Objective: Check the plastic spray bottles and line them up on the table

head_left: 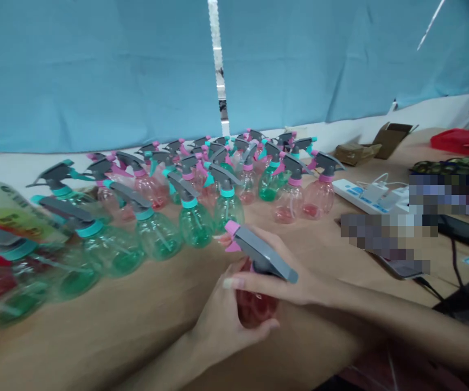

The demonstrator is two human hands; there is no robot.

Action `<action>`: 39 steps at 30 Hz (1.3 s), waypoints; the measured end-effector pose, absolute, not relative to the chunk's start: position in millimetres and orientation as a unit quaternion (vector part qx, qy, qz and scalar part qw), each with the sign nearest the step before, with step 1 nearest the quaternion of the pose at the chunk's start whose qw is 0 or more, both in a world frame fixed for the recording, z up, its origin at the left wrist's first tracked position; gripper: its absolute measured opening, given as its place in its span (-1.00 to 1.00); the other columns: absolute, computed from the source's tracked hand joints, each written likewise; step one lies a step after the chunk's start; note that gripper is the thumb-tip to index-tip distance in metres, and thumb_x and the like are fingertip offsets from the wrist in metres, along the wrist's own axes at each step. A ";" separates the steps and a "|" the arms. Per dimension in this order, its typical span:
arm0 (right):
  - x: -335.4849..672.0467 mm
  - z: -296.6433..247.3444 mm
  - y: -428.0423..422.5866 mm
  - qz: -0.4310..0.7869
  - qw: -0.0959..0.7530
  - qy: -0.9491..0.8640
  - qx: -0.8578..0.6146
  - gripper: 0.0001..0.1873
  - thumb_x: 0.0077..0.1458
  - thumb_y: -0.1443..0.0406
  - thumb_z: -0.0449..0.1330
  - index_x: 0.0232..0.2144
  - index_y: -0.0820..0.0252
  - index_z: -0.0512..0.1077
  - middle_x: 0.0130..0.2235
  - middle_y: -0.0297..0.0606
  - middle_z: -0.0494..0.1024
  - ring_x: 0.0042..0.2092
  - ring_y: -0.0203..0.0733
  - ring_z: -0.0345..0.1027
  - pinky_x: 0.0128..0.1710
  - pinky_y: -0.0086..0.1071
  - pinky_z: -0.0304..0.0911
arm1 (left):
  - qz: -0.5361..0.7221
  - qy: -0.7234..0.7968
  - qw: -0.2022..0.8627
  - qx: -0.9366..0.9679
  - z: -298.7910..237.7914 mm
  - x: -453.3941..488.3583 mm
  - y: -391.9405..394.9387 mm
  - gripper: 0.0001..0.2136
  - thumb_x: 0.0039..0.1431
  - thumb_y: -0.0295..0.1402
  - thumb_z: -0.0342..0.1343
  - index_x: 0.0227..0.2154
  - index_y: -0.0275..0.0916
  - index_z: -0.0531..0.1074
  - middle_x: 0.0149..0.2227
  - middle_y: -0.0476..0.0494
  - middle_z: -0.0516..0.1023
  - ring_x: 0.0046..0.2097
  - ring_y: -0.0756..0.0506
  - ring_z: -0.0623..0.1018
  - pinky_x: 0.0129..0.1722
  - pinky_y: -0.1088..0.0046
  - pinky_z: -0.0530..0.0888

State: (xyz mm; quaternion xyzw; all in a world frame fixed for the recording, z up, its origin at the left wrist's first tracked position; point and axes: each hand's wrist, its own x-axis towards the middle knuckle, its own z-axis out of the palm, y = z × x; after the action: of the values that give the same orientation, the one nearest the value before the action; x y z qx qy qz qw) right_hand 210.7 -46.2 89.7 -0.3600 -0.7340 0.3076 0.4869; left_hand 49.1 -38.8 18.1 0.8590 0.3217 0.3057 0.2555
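Observation:
A pink spray bottle (254, 307) with a grey trigger head (261, 252) and pink nozzle stands near the front of the wooden table (137, 315). My left hand (222, 323) wraps around the bottle's body from the left. My right hand (283, 285) reaches in from the right and grips the neck just under the grey head, thumb stretched leftward. Both hands are closed on this bottle. Behind it stand several green and pink spray bottles (196, 217) in rows.
A blue curtain (96, 70) hangs behind the table. A white power strip (365, 195) with cables lies at the right, next to cardboard boxes (393, 138) and a red object (462, 142). A large yellow-green bottle (2, 209) lies at the far left.

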 end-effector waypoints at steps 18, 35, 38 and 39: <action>186.6 74.7 2.4 0.340 0.513 -0.702 -0.360 -0.90 0.15 0.20 0.15 -0.28 0.04 0.41 -0.32 -0.33 0.50 -0.31 -0.19 0.41 -0.26 -0.26 0.34 | 0.186 0.403 0.054 0.894 -0.5 -14.7 -27.8 -0.39 0.23 -0.13 0.08 0.24 -0.33 0.06 0.24 -0.39 0.23 0.24 -0.33 0.23 0.17 -0.03 0.19; 195.9 78.2 20.4 0.345 0.475 -0.729 -0.353 -0.89 0.15 0.24 0.15 -0.25 0.08 0.40 -0.24 -0.29 0.51 -0.23 -0.17 0.39 -0.17 -0.26 0.30 | 0.169 0.393 -0.006 0.904 -3.6 -15.9 -26.1 -0.43 0.23 -0.17 0.06 0.23 -0.31 0.13 0.27 -0.33 0.19 0.26 -0.29 0.21 0.20 0.04 0.18; 192.9 84.5 19.3 0.328 0.480 -0.728 -0.363 -0.91 0.15 0.23 0.14 -0.32 0.10 0.38 -0.32 -0.32 0.48 -0.33 -0.21 0.34 -0.30 -0.30 0.27 | 0.164 0.389 -0.008 0.906 -3.3 -16.2 -25.8 -0.45 0.25 -0.17 0.05 0.23 -0.30 0.13 0.27 -0.32 0.17 0.26 -0.28 0.21 0.21 0.05 0.16; 192.4 85.5 19.1 0.327 0.477 -0.728 -0.369 -0.90 0.16 0.21 0.14 -0.33 0.10 0.38 -0.37 -0.34 0.45 -0.37 -0.24 0.31 -0.34 -0.32 0.24 | 0.163 0.388 -0.010 0.907 -3.3 -16.4 -25.9 -0.45 0.25 -0.18 0.06 0.23 -0.31 0.13 0.28 -0.32 0.17 0.26 -0.27 0.21 0.21 0.06 0.16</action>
State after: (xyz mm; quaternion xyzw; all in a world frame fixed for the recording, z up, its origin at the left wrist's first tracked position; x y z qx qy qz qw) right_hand 192.4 19.1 85.5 -0.3686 -0.7276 0.3268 0.4775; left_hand -16.4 -25.9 -3.3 0.9071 0.3878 0.1632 -0.0095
